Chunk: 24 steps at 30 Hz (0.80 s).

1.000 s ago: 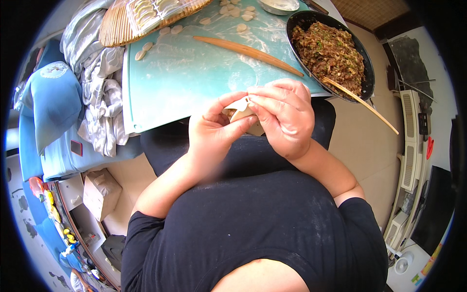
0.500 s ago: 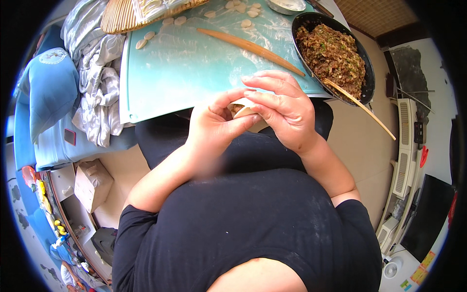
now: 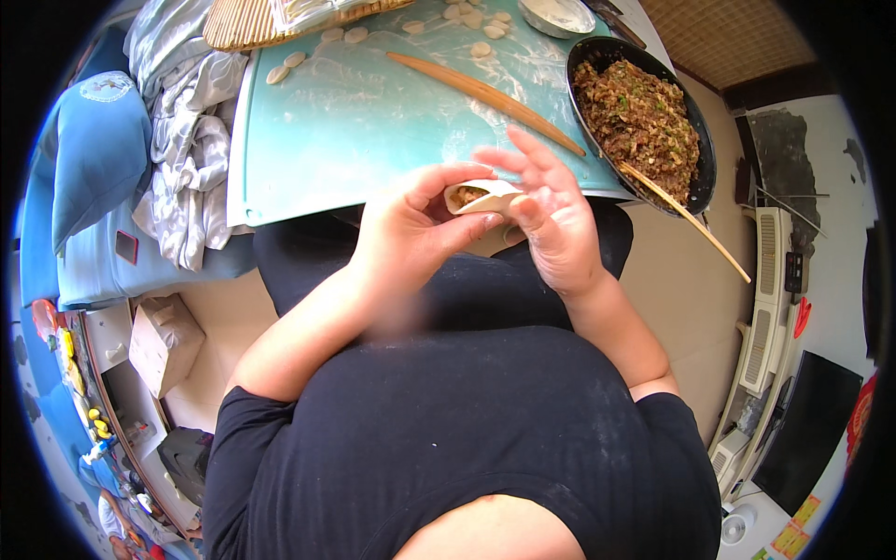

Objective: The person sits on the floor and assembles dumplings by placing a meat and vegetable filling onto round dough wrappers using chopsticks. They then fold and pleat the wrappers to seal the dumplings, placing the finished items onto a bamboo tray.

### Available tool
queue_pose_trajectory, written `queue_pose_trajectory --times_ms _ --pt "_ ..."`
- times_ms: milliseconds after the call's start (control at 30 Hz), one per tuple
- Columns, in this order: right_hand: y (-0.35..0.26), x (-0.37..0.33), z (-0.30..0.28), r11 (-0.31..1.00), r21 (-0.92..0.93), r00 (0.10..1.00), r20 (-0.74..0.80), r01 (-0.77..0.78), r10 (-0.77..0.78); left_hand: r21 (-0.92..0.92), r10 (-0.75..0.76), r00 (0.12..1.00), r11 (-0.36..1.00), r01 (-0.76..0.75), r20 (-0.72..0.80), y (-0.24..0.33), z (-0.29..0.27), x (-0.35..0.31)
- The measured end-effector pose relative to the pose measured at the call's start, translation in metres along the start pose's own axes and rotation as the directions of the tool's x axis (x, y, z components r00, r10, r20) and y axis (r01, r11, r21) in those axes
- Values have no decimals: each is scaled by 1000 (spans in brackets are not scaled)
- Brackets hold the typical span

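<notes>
— So, what sits furthest left?
— Crumpled grey cloth (image 3: 191, 159), beside the pale-green bench (image 3: 355, 121).
— And the hands?
— The left hand (image 3: 411, 233) pinches the half-folded dumpling (image 3: 481, 195), filling showing. The right hand (image 3: 551, 219) touches it, fingers spread.
— Further right?
— A rolling pin (image 3: 485, 91), then the black bowl (image 3: 700, 140) of filling with chopsticks (image 3: 686, 219).

Table layout, seen from above
Rolling pin (image 3: 485, 91) lies on the board (image 3: 327, 140); filling bowl (image 3: 644, 121) right of it; cloth heap (image 3: 187, 140) left; half-folded dumpling (image 3: 481, 196) in front, between both hands.
</notes>
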State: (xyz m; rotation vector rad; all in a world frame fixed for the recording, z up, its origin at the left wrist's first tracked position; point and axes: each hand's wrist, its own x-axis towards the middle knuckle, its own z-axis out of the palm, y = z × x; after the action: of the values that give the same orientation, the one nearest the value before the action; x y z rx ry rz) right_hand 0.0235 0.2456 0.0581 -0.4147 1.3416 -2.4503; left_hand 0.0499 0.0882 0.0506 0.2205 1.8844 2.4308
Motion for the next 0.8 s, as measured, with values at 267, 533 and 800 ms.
queue_pose_trajectory --times_ms 267,533,800 --pt "-8 -1 -9 953 8 949 88 -304 303 450 194 979 870 -201 62 8 -8 4" --pt "-8 -4 -10 977 -10 977 13 -214 215 7 52 987 999 -51 -151 8 -2 -5" --pt "6 -8 -5 940 -327 991 -62 96 -122 99 -14 991 995 28 -134 6 2 -4"
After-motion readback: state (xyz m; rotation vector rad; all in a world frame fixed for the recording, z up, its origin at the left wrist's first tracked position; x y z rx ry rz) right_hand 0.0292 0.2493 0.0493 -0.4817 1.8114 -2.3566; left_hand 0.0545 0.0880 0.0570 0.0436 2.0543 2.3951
